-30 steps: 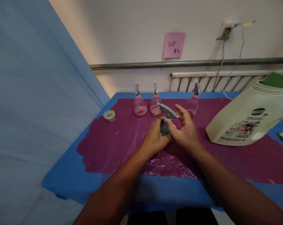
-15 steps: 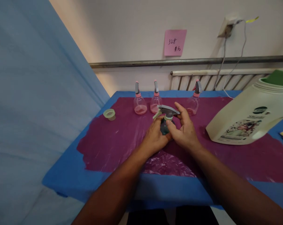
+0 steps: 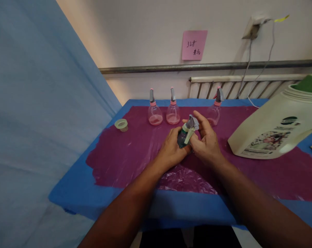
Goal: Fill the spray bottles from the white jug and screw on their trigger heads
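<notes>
A small dark green spray bottle (image 3: pixel 182 139) with a grey spray head and pale green trigger is tilted between my hands above the purple plastic sheet. My left hand (image 3: pixel 173 148) wraps round its body. At the spray head is my right hand (image 3: pixel 207 143), thumb by the trigger and collar, index finger raised behind the head; its other fingertips are partly hidden. Behind my hands stand a clear spray bottle (image 3: pixel 155 114) and a second spray bottle (image 3: pixel 173 113), both with pink liquid at the bottom. A third spray bottle (image 3: pixel 215 112) is partly covered by my right hand.
On the right stands a large cream jug (image 3: pixel 272 127) with a green top. A pale green cap (image 3: pixel 121 125) lies at the left of the sheet (image 3: pixel 135 155), which covers a blue table (image 3: pixel 68 191). Blue curtain (image 3: pixel 42 103) hangs at left; a metal pipe (image 3: pixel 156 69) crosses the wall.
The spray head has turned on the bottle: its nozzle and trigger pointed left before and now face right, towards me. My right fingers have shifted slightly round it; my left hand keeps its hold.
</notes>
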The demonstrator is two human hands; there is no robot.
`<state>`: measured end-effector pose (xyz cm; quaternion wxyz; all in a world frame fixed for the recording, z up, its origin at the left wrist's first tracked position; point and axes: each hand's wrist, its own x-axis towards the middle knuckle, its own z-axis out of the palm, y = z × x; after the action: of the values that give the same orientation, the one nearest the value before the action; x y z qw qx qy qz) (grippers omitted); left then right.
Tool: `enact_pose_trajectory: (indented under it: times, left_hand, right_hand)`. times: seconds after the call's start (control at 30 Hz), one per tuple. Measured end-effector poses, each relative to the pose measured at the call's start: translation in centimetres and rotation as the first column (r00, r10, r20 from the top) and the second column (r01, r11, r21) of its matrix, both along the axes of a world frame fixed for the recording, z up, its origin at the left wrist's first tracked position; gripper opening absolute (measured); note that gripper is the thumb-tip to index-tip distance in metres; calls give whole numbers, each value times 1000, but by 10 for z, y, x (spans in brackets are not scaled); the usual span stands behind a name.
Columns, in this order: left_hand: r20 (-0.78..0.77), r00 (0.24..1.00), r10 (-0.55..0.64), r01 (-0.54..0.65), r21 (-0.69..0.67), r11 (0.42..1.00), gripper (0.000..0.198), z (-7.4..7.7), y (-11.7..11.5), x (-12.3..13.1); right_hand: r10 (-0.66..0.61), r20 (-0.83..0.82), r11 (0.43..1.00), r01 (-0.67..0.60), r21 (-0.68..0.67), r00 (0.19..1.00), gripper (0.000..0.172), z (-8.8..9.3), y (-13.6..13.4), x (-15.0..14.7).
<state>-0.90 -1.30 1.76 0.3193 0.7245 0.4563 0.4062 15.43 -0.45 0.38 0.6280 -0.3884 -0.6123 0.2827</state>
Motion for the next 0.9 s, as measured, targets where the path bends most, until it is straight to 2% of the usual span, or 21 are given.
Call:
enact_pose_trajectory:
  times: [0.13, 0.27, 0.33, 0.47, 0.57, 0.67, 0.8, 0.9]
  left_hand:
    - [-21, 1000, 1, -1, -11, 1000, 60, 3, -1, 1]
    - [-46, 999, 25, -26, -13, 1000, 58, 2, -1, 2]
    - [-47, 999, 23, -23, -11, 1000, 62, 1, -1, 2]
    - [-39, 999, -5, 4, -24, 1000, 73, -2, 0, 1]
    - [-52, 999, 8, -10, -35, 999, 74, -3, 0, -1]
    - [-59, 998, -8, 7, -24, 1000, 74, -4, 0, -2]
    - [-54, 998, -19, 20, 22, 1000, 75, -10, 3, 0]
    - [-66, 998, -24, 28, 64, 998, 75, -16, 6, 3]
  right_hand:
    - [-2, 27, 1000, 2, 1, 1000, 73, 0, 2, 2]
    - [-68, 56, 997, 67, 23, 996, 70, 2, 2, 3]
    - [-94, 17, 994, 93, 49, 995, 71, 7, 0, 4]
    - [-129, -147, 982, 148, 120, 981, 79, 33, -9, 11]
    - [-189, -180, 945, 229, 234, 965, 71, 59, -17, 19]
    - [-202, -178, 905, 253, 342, 963, 64, 82, -29, 23]
    - [-205, -92, 872, 224, 436, 975, 57, 96, -45, 17]
    - [-132, 75, 904, 89, 419, 988, 49, 99, -49, 4]
